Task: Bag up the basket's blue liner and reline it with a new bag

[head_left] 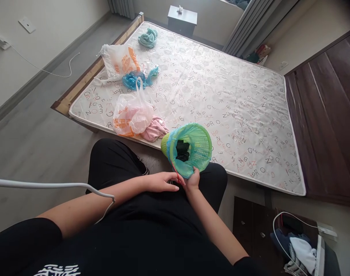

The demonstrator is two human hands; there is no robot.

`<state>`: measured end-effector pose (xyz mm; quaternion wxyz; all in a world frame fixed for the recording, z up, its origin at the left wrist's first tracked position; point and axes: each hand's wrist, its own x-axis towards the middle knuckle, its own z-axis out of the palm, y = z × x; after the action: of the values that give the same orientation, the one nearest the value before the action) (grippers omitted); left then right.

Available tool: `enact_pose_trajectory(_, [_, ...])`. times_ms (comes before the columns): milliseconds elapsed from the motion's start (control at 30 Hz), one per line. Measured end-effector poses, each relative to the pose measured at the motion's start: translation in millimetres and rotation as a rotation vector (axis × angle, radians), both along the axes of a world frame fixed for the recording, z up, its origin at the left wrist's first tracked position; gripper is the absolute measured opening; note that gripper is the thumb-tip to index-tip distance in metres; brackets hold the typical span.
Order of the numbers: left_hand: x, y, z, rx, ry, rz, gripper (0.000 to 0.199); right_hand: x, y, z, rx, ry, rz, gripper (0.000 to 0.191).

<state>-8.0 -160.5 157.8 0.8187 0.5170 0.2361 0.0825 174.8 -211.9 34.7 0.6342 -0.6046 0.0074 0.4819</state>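
Note:
A green mesh wastebasket point(165, 145) tilts towards me between my knees, at the edge of the mattress. A thin blue-green bag point(202, 147) lines it and folds over its rim. Crumpled black material point(182, 150) lies inside. My right hand point(193, 179) is closed on the near side of the rim, thumb over the liner. Beside it, my left hand point(163, 181) has its fingers at a red drawstring point(177, 173) that runs down from the rim. Its thumb stands somewhat apart, and its fingertips are partly hidden.
On the patterned mattress point(238, 115) lie a pink cloth point(154, 129), plastic bags point(131, 115), a blue plastic bundle point(134, 79) and a teal cloth point(147, 38). A white cable point(48, 184) crosses at left. A dark drawer cabinet point(250, 230) stands at lower right.

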Motion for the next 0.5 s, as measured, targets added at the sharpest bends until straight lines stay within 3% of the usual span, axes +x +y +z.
enact_pose_trajectory(133, [10, -4, -0.7, -0.117, -0.146, 0.059, 0.033, -6, 2, 4.9, -0.06, -0.025, -0.026, 0.027])
enact_pose_trajectory(233, [18, -5, -11.5, -0.156, -0.117, -0.028, 0.029, -4, 3, 6.9, -0.083, -0.086, -0.016, 0.028])
enact_pose_trajectory(333, [22, -7, -25.6, -0.169, -0.048, -0.101, 0.024, 2, 9, 7.5, 0.003, -0.11, -0.011, 0.032])
enact_pose_trajectory(500, [23, -5, -26.3, -0.29, -0.092, 0.036, 0.032, 12, 18, 7.3, -0.034, -0.251, -0.141, 0.04])
